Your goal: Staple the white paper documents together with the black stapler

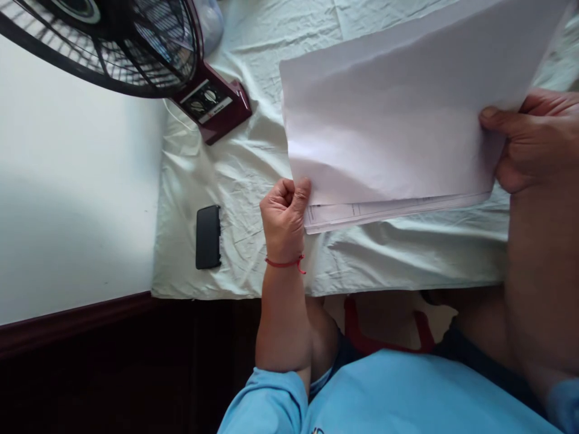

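A stack of white paper sheets (398,120) is held up between my two hands over the cloth. My left hand (286,208) pinches the stack's near left corner, thumb on top. At the right side, my right hand (534,135) grips the sheets with its thumb over the top one and its other fingers underneath, mostly hidden. The upper sheet looks blank and sits a little off the ones below. Printed lines show along the near edge of a lower sheet. A red string bracelet circles my left wrist.
A dark red electric fan (217,102) with a black guard stands at the upper left. A black case-like object (208,237) lies on the pale green cloth (244,241). Beside the cloth is a white wall (76,181). Below the cloth's edge, part of a red frame (384,343) shows.
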Demonstrator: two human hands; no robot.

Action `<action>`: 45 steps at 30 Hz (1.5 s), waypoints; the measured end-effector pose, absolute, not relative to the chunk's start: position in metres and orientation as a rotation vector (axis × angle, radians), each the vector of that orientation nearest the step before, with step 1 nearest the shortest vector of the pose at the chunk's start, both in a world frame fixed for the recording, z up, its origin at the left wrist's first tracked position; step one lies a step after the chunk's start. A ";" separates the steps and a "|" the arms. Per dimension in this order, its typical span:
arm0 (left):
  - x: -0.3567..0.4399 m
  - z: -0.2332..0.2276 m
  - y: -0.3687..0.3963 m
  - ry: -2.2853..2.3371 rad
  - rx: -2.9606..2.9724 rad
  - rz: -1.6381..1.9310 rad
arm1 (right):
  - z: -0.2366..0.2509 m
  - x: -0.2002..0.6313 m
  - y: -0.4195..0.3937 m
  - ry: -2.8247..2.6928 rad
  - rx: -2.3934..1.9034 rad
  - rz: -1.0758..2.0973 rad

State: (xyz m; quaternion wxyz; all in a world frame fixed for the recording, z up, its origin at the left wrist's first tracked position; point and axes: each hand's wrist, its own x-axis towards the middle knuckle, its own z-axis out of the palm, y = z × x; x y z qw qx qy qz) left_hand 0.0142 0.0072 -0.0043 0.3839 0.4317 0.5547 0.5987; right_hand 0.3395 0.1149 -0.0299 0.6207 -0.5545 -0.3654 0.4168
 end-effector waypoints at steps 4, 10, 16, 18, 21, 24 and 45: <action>0.013 -0.006 0.004 1.280 1.126 1.442 | -0.035 0.342 0.118 -0.843 -1.240 0.937; 0.010 -0.008 0.001 1.316 1.099 1.432 | -0.030 0.340 0.116 -0.830 -1.274 0.978; 0.008 -0.007 0.001 1.254 1.050 1.417 | -0.024 0.340 0.114 -0.793 -1.301 0.995; 0.008 -0.006 0.001 1.254 1.061 1.426 | -0.024 0.344 0.115 -0.836 -1.305 1.060; 0.009 -0.005 0.001 1.319 1.064 1.461 | -0.025 0.344 0.116 -0.856 -1.281 1.072; 0.011 -0.003 0.001 1.341 1.019 1.489 | -0.025 0.339 0.116 -0.801 -1.254 1.005; 0.008 -0.004 0.006 1.344 0.894 1.529 | -0.028 0.353 0.110 -0.851 -1.262 1.046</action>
